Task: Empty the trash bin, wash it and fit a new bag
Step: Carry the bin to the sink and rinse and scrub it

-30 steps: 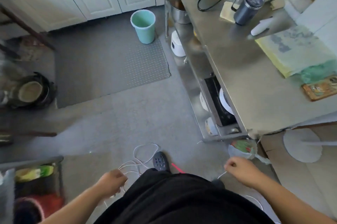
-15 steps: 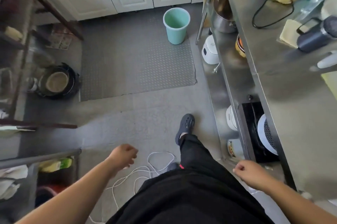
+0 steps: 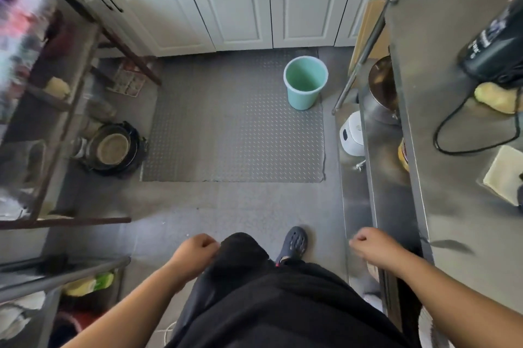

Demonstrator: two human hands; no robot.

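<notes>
A mint-green trash bin (image 3: 305, 84) stands upright on the far right corner of a grey studded floor mat (image 3: 232, 135), in front of white cabinets. Its inside looks bare, with no bag showing. My left hand (image 3: 195, 252) is curled into a loose fist beside my raised knee, holding nothing. My right hand (image 3: 373, 245) is also a loose fist with nothing in it, hanging by the edge of the steel table. Both hands are well short of the bin, about a stride away.
A steel table (image 3: 452, 149) with a lower shelf runs along the right, holding a pot (image 3: 382, 90), a white appliance (image 3: 352, 134) and a black corded device (image 3: 498, 47). A dark shelf rack (image 3: 48, 98) and a black round pot (image 3: 113, 148) flank the left. White cabinets (image 3: 254, 2) close the far side.
I have walked forward toward the bin; it now sits nearer and more central. The white cable on the floor has dropped almost out of view behind me. Both hands stay curled with nothing in them.
</notes>
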